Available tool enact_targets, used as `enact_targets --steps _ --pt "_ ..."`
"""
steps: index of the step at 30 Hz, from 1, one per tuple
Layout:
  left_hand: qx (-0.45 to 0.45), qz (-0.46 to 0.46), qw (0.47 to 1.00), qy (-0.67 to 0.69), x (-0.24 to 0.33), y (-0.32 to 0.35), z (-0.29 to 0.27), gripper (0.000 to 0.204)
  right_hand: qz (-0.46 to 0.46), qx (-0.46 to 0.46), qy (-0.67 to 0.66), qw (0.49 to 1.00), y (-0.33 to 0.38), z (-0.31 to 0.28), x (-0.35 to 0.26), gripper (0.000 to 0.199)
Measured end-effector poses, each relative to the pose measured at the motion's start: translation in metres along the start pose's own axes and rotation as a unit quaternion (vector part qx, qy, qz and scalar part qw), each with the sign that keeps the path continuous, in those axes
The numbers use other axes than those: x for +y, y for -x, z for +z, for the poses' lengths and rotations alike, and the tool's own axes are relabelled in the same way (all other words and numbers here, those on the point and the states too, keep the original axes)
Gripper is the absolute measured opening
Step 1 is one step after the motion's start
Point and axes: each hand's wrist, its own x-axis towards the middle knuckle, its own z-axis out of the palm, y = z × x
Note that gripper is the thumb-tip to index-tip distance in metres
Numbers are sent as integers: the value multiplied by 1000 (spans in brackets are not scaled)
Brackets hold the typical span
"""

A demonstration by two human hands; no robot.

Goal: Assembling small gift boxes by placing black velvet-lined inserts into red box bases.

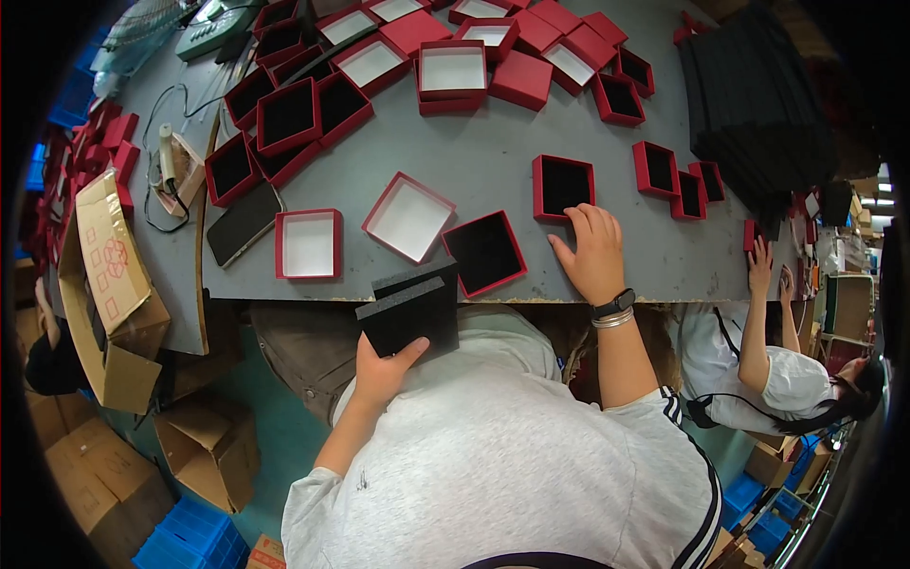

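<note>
My left hand (383, 370) is closed on several black foam pads (417, 321) near the table's front edge, its thumb across the front one. My right hand (595, 254), with a dark watch and bracelets at the wrist, reaches over the table. Its fingertips rest on the near edge of a red box (537, 188) lined with black foam, thumb spread to the left. Between my hands lies another red box with a black inside (519, 248), tilted at an angle. Left of it sit two red boxes with white insides, one turned askew (409, 216) and one squarer (309, 245).
Many red boxes (455, 74) are piled at the back. A dark phone (245, 223) lies at the left, with a corded tool (169, 161) beyond. Stacked black sheets (749, 104) stand at the right. A co-worker (791, 379) works there. Cardboard cartons (123, 294) stand at the left.
</note>
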Motion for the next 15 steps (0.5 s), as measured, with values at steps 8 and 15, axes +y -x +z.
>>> enact_targets --steps 8,15 --pt "2 26 1000 15 -4 3 -1 45 -24 2 16 1000 -18 -5 11 95" --pt "-1 32 999 2 -5 1 -2 46 2 -81 57 995 -26 -3 12 88"
